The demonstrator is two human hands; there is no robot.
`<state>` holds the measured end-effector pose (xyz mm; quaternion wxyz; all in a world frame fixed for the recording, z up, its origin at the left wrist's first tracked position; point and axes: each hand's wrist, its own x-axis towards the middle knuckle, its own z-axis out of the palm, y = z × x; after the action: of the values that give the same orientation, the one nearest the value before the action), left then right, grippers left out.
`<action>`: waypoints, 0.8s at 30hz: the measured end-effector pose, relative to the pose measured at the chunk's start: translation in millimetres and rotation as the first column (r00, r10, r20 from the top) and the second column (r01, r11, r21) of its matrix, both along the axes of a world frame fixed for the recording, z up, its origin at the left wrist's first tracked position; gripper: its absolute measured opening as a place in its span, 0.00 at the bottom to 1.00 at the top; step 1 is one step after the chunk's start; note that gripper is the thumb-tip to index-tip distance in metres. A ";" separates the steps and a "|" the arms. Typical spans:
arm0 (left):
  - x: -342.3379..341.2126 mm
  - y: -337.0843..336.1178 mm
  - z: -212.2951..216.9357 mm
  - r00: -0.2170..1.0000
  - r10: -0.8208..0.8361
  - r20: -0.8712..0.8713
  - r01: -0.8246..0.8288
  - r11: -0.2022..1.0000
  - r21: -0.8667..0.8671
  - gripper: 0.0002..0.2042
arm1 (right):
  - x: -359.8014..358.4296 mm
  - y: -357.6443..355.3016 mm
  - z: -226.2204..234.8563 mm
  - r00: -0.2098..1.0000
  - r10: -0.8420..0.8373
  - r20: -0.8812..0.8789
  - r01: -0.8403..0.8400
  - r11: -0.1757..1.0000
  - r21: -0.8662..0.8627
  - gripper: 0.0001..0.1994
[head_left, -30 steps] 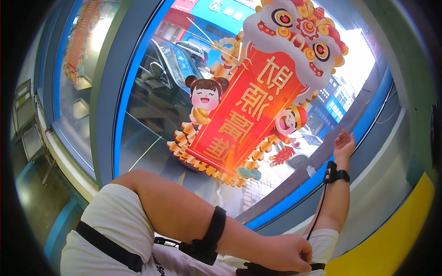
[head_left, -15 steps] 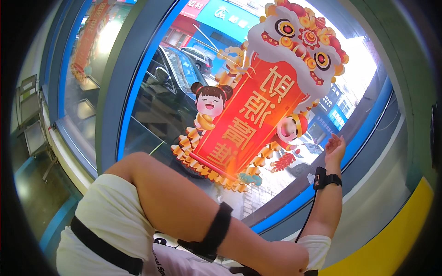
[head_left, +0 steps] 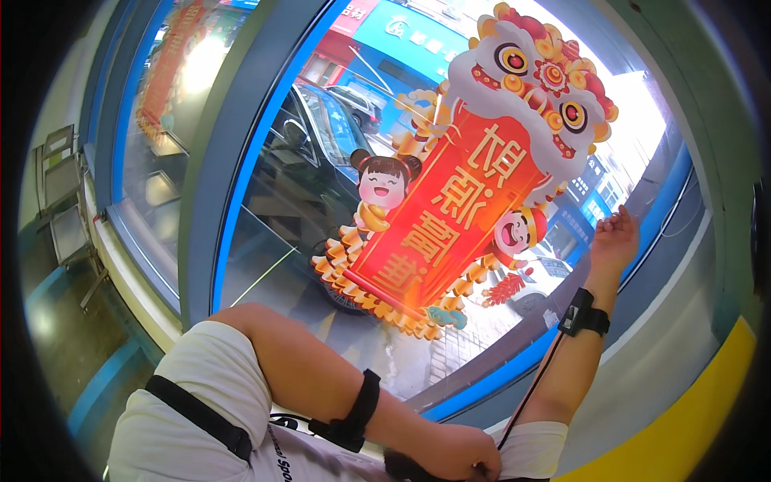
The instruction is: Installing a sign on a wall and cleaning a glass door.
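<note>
My left forearm crosses in front of me from the left, with a black strap (head_left: 357, 418) round it near the wrist. My left hand (head_left: 459, 452) is low in the head view, fingers curled in beside the white sleeve (head_left: 534, 448) of my right arm. What those fingers hold, if anything, is hidden. My right arm is raised, and my right hand (head_left: 615, 241) is in front of the window edge, empty, its fingers apart and slightly bent. On the right wrist a black band carries a small black device (head_left: 577, 312), from which a thin cable runs down toward the sleeve.
A window with a blue-edged frame (head_left: 241, 193) fills the view ahead. On its glass is a red and gold lion-head decoration (head_left: 458, 201). Outside stands a dark car (head_left: 301, 145). Folded metal chairs (head_left: 71, 229) stand at the far left, and a yellow panel (head_left: 683, 418) is at the lower right.
My right hand has moved right and a little higher. My left hand has shifted left and lower beside the sleeve. The whole view has shifted slightly.
</note>
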<state>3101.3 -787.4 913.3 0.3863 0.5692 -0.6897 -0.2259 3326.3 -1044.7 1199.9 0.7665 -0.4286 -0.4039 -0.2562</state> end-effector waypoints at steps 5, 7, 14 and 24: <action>-7.2 26.4 7.4 0.920 0.223 0.323 -0.161 0.965 -0.206 0.11 | -28.8 6.2 10.0 0.997 0.057 0.060 -0.057 0.998 -0.008 0.19; -4.2 30.0 1.4 0.956 0.198 0.217 -0.160 0.971 -0.179 0.10 | -32.7 2.4 17.4 0.979 0.149 0.142 -0.138 0.987 -0.081 0.21; 12.8 23.7 -33.6 0.977 0.198 -0.080 -0.202 0.979 -0.038 0.11 | -36.7 -22.7 25.8 0.935 0.256 0.245 -0.253 0.967 -0.046 0.17; 18.2 33.2 -17.1 0.967 0.005 -0.256 -0.020 0.998 -0.053 0.18 | -31.6 -28.9 28.2 0.920 0.268 0.285 -0.291 0.956 0.042 0.13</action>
<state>3119.6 -754.2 896.2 0.4888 0.5289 -0.6366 -0.2758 3294.8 -1073.6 1228.2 0.7485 -0.2943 -0.5528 -0.2181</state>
